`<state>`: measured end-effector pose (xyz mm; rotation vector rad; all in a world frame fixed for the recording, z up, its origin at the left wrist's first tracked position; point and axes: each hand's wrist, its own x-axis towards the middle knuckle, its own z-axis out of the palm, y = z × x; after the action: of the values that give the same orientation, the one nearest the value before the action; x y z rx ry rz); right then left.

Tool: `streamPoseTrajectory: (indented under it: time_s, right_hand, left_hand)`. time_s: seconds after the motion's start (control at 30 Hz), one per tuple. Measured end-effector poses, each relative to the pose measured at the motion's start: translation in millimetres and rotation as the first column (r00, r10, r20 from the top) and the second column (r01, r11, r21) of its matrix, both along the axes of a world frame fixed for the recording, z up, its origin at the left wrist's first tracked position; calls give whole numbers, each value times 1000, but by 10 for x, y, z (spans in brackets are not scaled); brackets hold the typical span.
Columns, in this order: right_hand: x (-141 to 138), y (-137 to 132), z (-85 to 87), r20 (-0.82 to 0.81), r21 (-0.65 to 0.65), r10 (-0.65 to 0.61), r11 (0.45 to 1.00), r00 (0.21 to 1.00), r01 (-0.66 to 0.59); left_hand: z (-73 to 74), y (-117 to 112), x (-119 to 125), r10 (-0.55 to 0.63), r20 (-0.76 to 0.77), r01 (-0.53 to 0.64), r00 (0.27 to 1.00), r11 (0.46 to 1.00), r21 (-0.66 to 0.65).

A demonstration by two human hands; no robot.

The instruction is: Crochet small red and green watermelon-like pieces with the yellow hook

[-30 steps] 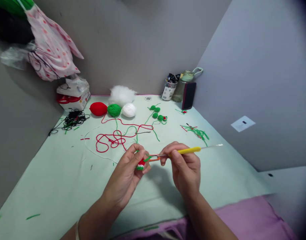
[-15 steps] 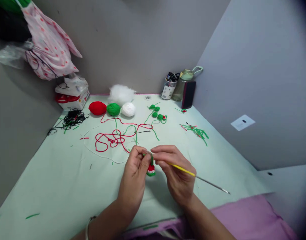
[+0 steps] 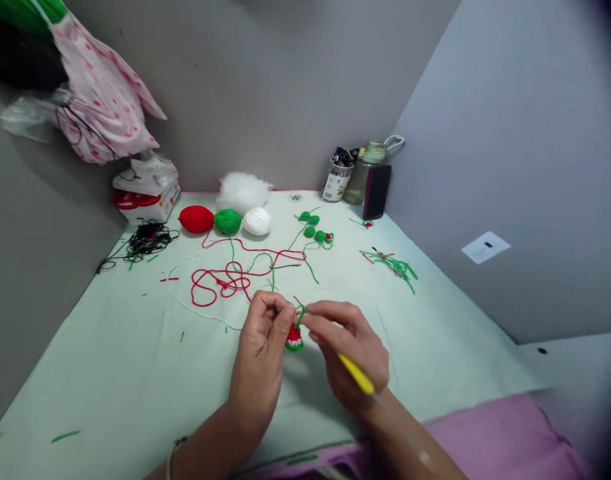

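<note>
Pinched between the thumb and fingers of my left hand (image 3: 261,353) is a small crochet piece (image 3: 294,339) of red, white and green yarn. It hangs just below my left fingertips. My right hand (image 3: 352,353) is closed around a crochet hook (image 3: 356,373) with a yellow grip. The hook's rear end is smeared by motion over my right forearm. A thin grey tip shows above the piece, beside a green yarn strand (image 3: 300,316) that runs between the fingertips of both hands. How the tip meets the yarn is too small to make out.
Behind my hands lie a red yarn ball (image 3: 196,219), a green one (image 3: 228,221), a white one (image 3: 257,221) and white stuffing (image 3: 244,191). Loose red yarn (image 3: 220,283) tangles in front. Small green crochet balls (image 3: 310,231), green scraps (image 3: 392,263) and a phone (image 3: 377,192) are farther right.
The crochet hook has swung, its rear end now pointing more toward me. The crochet piece and my left hand have shifted slightly left, and a grey tip now shows above the fingertips.
</note>
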<state>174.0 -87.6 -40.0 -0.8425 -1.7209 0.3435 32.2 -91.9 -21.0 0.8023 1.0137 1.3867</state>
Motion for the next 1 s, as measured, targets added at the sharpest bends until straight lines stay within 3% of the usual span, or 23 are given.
streamPoseTrajectory:
  time_s: [0.07,0.17,0.4,0.6,0.8,1.0]
  right_hand:
    - [8,-21,-33,61,42,-20,999,998,18]
    - [-1,0,-8,-66,-1,15,1000,998,-15]
    - [-27,86,135,-265,-104,72,989,962,-103]
    - [-60,154,97,-518,-187,99,956,850,-225]
    - [-57,158,63,-544,-216,80,949,835,-231]
    - [-61,168,78,-540,-216,73,951,839,-222]
  left_hand:
    - [34,-1,14,-61,80,67,995,995,-73]
    - [85,14,18,-106,152,127,983,982,-140]
    - [74,89,-59,24,61,-19,998,997,-81]
    - [138,111,-67,-51,222,88,974,983,-160]
    - [147,103,-115,-148,257,186,955,974,-127]
    - [138,101,-150,-141,256,176,956,977,-118]
